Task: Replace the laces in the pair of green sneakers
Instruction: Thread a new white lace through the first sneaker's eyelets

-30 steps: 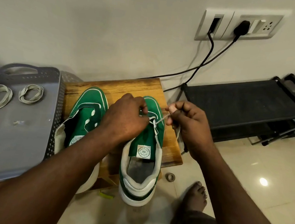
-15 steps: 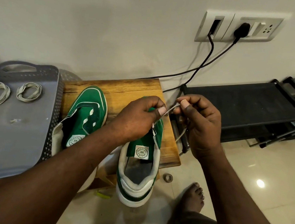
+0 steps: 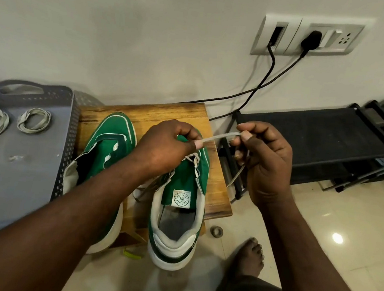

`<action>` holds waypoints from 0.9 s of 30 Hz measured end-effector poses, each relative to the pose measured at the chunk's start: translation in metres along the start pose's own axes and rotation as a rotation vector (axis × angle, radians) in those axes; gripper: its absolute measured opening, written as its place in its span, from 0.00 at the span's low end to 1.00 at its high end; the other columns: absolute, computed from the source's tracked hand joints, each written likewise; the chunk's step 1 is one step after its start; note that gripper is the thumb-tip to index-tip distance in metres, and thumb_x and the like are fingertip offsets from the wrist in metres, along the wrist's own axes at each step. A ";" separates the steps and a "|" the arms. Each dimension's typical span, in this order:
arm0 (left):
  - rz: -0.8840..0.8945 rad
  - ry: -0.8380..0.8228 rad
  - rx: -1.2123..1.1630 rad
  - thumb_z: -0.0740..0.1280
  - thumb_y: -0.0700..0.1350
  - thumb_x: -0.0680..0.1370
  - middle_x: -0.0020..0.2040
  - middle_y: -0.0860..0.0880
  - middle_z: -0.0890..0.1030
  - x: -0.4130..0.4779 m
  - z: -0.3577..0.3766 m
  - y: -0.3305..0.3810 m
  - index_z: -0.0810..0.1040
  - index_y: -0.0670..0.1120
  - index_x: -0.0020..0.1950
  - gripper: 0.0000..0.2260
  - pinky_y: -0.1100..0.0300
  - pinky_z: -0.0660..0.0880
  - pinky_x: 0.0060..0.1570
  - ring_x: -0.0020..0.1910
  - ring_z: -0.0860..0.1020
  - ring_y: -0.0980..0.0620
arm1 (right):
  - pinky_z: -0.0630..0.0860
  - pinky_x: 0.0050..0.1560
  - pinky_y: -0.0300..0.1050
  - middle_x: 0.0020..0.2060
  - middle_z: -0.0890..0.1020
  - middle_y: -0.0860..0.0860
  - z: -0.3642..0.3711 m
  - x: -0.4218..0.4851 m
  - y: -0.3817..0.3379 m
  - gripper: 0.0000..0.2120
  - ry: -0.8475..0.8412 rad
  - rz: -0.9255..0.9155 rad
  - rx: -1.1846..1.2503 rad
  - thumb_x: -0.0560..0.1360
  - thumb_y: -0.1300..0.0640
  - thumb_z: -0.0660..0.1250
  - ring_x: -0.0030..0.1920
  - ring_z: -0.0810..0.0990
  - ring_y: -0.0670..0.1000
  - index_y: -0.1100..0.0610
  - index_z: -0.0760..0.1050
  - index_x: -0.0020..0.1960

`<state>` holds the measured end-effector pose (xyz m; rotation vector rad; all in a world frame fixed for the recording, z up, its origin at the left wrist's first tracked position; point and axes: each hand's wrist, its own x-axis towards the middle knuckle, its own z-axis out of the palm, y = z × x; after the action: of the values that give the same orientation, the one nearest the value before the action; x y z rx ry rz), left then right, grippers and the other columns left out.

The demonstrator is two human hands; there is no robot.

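Observation:
Two green sneakers stand on a small wooden stool (image 3: 182, 113), toes toward the wall. The left sneaker (image 3: 112, 141) has no lace in its visible eyelets. A white lace (image 3: 218, 137) runs from the lower eyelets of the right sneaker (image 3: 181, 192). My left hand (image 3: 169, 147) pinches this lace above the shoe's toe end. My right hand (image 3: 263, 158) pinches the same lace further along, to the right of the shoe, and the loose tail hangs down below it. The stretch between the hands is taut.
A grey plastic crate lid (image 3: 18, 149) at left carries coiled white laces (image 3: 34, 119). A black shoe rack (image 3: 319, 133) stands right of the stool. Two black cables (image 3: 260, 86) run down from the wall socket (image 3: 306, 38). My bare foot (image 3: 247, 257) rests on the tiled floor.
Both hands have lifted from the right sneaker's eyelets and moved apart. The right hand went up and to the right, drawing the lace out taut.

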<state>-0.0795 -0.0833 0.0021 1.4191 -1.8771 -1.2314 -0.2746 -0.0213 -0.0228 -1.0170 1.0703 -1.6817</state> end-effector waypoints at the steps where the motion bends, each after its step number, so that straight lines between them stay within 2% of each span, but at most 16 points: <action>1: 0.000 -0.047 -0.086 0.72 0.50 0.81 0.46 0.56 0.85 -0.002 -0.001 0.002 0.86 0.52 0.49 0.04 0.58 0.74 0.44 0.41 0.80 0.60 | 0.75 0.37 0.41 0.39 0.83 0.54 0.001 0.000 0.001 0.08 -0.005 0.001 -0.008 0.79 0.63 0.64 0.39 0.78 0.53 0.58 0.81 0.53; 3: 0.015 -0.150 -0.210 0.69 0.50 0.83 0.47 0.50 0.87 -0.007 0.002 0.011 0.86 0.49 0.53 0.07 0.61 0.72 0.34 0.30 0.74 0.59 | 0.75 0.37 0.44 0.40 0.83 0.56 0.004 -0.001 0.004 0.08 -0.032 0.000 -0.033 0.79 0.63 0.65 0.39 0.77 0.55 0.58 0.82 0.53; 4: 0.030 -0.178 -0.243 0.68 0.49 0.83 0.48 0.48 0.87 -0.009 0.004 0.016 0.85 0.47 0.54 0.08 0.63 0.70 0.31 0.28 0.72 0.58 | 0.74 0.37 0.45 0.40 0.83 0.56 0.006 -0.002 0.005 0.08 -0.045 0.001 -0.043 0.79 0.63 0.65 0.39 0.77 0.56 0.58 0.82 0.53; 6: 0.065 -0.170 -0.307 0.67 0.46 0.84 0.46 0.46 0.87 -0.010 0.007 0.021 0.85 0.44 0.53 0.08 0.67 0.70 0.30 0.28 0.73 0.62 | 0.74 0.37 0.46 0.40 0.83 0.55 0.007 -0.003 0.005 0.08 -0.052 0.005 -0.043 0.79 0.63 0.65 0.38 0.78 0.55 0.58 0.82 0.53; 9: 0.089 -0.136 -0.345 0.67 0.43 0.83 0.40 0.50 0.84 -0.009 0.004 0.023 0.83 0.44 0.48 0.07 0.74 0.69 0.30 0.28 0.75 0.65 | 0.73 0.37 0.47 0.40 0.83 0.56 0.005 -0.002 0.005 0.08 -0.035 0.012 -0.046 0.79 0.63 0.65 0.40 0.77 0.58 0.57 0.82 0.53; 12: 0.049 -0.122 -0.296 0.69 0.46 0.83 0.35 0.53 0.82 -0.006 0.000 0.019 0.85 0.45 0.46 0.08 0.68 0.69 0.30 0.27 0.73 0.64 | 0.74 0.38 0.46 0.40 0.83 0.56 0.002 -0.002 0.006 0.08 -0.032 0.010 -0.054 0.79 0.63 0.65 0.41 0.76 0.60 0.57 0.82 0.53; 14: -0.025 -0.033 -0.211 0.71 0.48 0.81 0.34 0.54 0.82 -0.001 -0.003 0.011 0.86 0.47 0.44 0.09 0.62 0.68 0.33 0.26 0.72 0.63 | 0.74 0.38 0.47 0.41 0.84 0.56 0.002 -0.001 0.006 0.08 -0.029 0.006 -0.063 0.79 0.63 0.65 0.41 0.76 0.61 0.57 0.82 0.53; 17: -0.175 0.115 -0.193 0.73 0.48 0.79 0.36 0.53 0.83 0.006 -0.011 -0.002 0.87 0.48 0.43 0.07 0.60 0.67 0.34 0.26 0.72 0.60 | 0.73 0.38 0.46 0.40 0.84 0.55 -0.001 0.000 0.004 0.07 0.004 0.012 -0.051 0.79 0.62 0.65 0.41 0.77 0.58 0.57 0.82 0.52; 19: -0.181 0.069 -0.261 0.73 0.49 0.80 0.40 0.52 0.84 0.006 -0.014 -0.001 0.87 0.49 0.49 0.05 0.61 0.68 0.32 0.29 0.72 0.57 | 0.74 0.38 0.45 0.40 0.84 0.54 0.000 -0.001 0.004 0.07 0.006 0.018 -0.046 0.79 0.62 0.65 0.40 0.78 0.56 0.58 0.82 0.52; 21: -0.115 -0.037 -0.294 0.72 0.51 0.80 0.46 0.50 0.86 0.004 -0.013 0.005 0.86 0.50 0.54 0.07 0.62 0.70 0.31 0.29 0.73 0.57 | 0.74 0.38 0.46 0.40 0.84 0.55 0.004 -0.002 0.006 0.07 -0.025 0.019 -0.067 0.79 0.63 0.65 0.39 0.78 0.55 0.58 0.82 0.52; 23: -0.023 -0.109 -0.244 0.72 0.51 0.80 0.48 0.50 0.87 0.002 -0.008 0.009 0.86 0.51 0.55 0.07 0.65 0.73 0.34 0.34 0.79 0.60 | 0.74 0.37 0.49 0.41 0.85 0.56 0.008 -0.004 0.009 0.07 -0.066 0.018 -0.118 0.79 0.63 0.65 0.39 0.78 0.58 0.59 0.82 0.53; 24: 0.013 -0.120 -0.210 0.72 0.49 0.80 0.48 0.52 0.88 0.002 -0.005 0.008 0.86 0.51 0.55 0.05 0.64 0.77 0.40 0.39 0.82 0.60 | 0.73 0.37 0.51 0.42 0.85 0.56 0.009 -0.004 0.011 0.07 -0.079 0.017 -0.140 0.79 0.63 0.65 0.39 0.78 0.59 0.59 0.82 0.53; 26: 0.049 -0.135 -0.146 0.73 0.47 0.80 0.48 0.55 0.88 0.002 -0.003 0.006 0.87 0.53 0.54 0.04 0.54 0.81 0.54 0.50 0.85 0.57 | 0.74 0.37 0.51 0.44 0.86 0.59 0.010 -0.005 0.013 0.07 -0.085 0.019 -0.157 0.79 0.63 0.66 0.39 0.79 0.60 0.60 0.82 0.54; 27: 0.058 -0.150 -0.124 0.73 0.47 0.81 0.49 0.56 0.88 0.001 -0.003 0.006 0.87 0.54 0.54 0.05 0.52 0.80 0.57 0.52 0.85 0.57 | 0.74 0.38 0.52 0.45 0.85 0.60 0.010 -0.005 0.013 0.07 -0.081 0.022 -0.154 0.79 0.63 0.66 0.40 0.79 0.62 0.60 0.82 0.54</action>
<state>-0.0802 -0.0852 0.0092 1.2288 -1.8894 -1.4342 -0.2613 -0.0223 -0.0331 -1.1570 1.1669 -1.5457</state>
